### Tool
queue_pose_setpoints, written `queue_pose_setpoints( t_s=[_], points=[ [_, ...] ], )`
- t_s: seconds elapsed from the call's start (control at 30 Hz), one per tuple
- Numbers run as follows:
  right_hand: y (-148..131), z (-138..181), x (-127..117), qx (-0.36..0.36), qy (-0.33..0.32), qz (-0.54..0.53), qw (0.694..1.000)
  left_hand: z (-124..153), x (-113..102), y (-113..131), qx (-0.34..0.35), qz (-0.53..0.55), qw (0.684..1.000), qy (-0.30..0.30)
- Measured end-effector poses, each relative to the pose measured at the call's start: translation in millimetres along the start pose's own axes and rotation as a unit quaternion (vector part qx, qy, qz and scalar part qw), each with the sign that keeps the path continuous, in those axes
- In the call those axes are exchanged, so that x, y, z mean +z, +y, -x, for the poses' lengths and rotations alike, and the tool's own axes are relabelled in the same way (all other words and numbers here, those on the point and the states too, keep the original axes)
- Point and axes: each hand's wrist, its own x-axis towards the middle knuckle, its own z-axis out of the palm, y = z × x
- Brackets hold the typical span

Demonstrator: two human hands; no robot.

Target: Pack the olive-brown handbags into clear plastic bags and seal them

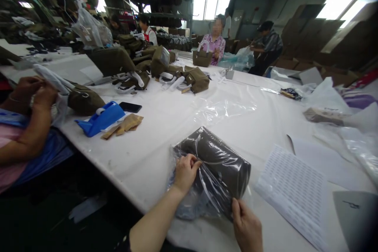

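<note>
A dark olive handbag [227, 161] lies on the white table in front of me, inside a clear plastic bag [191, 201]. The plastic is bunched and creased along the side nearest me, and the handbag's handles cannot be made out. My left hand [185, 171] is closed in a pinch on the plastic over the handbag's left part. At the near right corner, my right hand [247, 224] grips the plastic's edge between thumb and fingers. Another flat piece of clear plastic [226, 109] lies just beyond the handbag.
Left of me are a blue tape dispenser [102, 118], a black phone [130, 107] and brown paper pieces [124, 126]. A label sheet [292, 189] lies right. Olive handbags [196, 80] are piled farther back. A co-worker's hands [38, 94] handle one at left; other people stand beyond.
</note>
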Motion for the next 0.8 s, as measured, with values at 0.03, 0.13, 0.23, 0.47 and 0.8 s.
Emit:
queue_pose_setpoints(
  t_s=[0.03, 0.13, 0.23, 0.47, 0.8],
  points=[
    [-2, -2, 1, -0.001, 0.002, 0.010, 1.000, 0, -4, 1, -0.022, 0.016, 0.999, 0.038],
    [-6, -5, 2, -0.001, 0.016, 0.025, 1.000, 17, -25, 9, 0.021, 0.038, 0.989, 0.145],
    [-5, -3, 2, 0.001, 0.021, 0.026, 0.999, 47, -30, 12, 0.222, -0.011, 0.975, 0.018],
    [17, -9, -11, -0.055, 0.020, -0.101, 0.993, 66, 20, -29, 0.215, -0.192, 0.950, -0.121],
    [68, -20, -32, 0.126, 0.110, -0.197, 0.966, 65, 25, -36, 0.240, -0.255, 0.935, -0.057]
  ],
)
